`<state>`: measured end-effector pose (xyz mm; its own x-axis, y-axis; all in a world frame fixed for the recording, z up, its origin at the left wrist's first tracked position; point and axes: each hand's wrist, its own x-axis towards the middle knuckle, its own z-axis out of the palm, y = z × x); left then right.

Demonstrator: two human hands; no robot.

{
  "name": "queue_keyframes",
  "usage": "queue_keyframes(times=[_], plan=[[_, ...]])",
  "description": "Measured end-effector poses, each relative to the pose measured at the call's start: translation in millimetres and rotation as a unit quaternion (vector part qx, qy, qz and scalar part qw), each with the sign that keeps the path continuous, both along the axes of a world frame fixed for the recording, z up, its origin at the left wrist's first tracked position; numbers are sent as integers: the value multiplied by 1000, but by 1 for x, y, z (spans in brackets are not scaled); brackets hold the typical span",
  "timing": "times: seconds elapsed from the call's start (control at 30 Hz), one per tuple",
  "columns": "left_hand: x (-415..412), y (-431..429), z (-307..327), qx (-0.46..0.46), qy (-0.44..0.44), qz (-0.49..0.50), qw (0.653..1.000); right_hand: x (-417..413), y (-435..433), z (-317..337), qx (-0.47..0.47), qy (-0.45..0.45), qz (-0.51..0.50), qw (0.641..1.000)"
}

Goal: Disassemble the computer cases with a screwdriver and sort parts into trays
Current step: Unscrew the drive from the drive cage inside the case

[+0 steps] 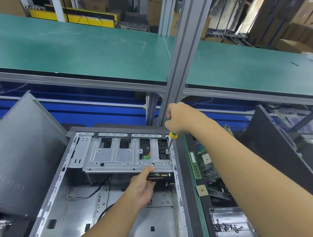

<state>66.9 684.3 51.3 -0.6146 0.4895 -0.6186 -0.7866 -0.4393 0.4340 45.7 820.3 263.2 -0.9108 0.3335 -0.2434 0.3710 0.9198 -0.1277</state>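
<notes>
Fingers (168, 115) of right hand (182, 118) wrap screwdriver (172, 136), tip down on drive cage (117, 157).

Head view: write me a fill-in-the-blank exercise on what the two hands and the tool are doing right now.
1. The right hand grips a ___ with a yellow and green handle.
2. Its tip sits on a screw at the ___ edge of the metal drive cage.
3. The left hand holds the cage's near edge, inside the open computer ___.
4. The shelf above is covered with a ___ mat.
Missing words: screwdriver; right; case; green.
</notes>
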Motion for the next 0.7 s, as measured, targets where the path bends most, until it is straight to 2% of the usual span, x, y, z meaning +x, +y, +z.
queue_keyframes(times=[0.1, 0.17, 0.3, 0.37, 0.53, 0.6, 0.7], plan=[[0, -1, -1, 1, 4, -1, 1000, 1, 0, -7, 100, 34, -23, 994], [0, -1, -1, 0, 8, 0, 1000, 2, -1, -11, 127, 59, -11, 990], [0, -1, -3, 5, 14, 2, 1000, 1, 0, -2, 19, 11, 6, 1000], [0, -1, -4, 6, 14, 2, 1000, 0, 0, 1, 6, -1, 6, 1000], [-1, -1, -4, 5, 14, -2, 1000, 2, 0, -9, 154, 51, -2, 987], [-1, -1, -4, 6, 16, -4, 1000, 2, -1, -10, 113, 50, 21, 992], [-1, -1, -6, 5, 16, -4, 1000, 1, 0, -3, -33, 20, 40, 998]])
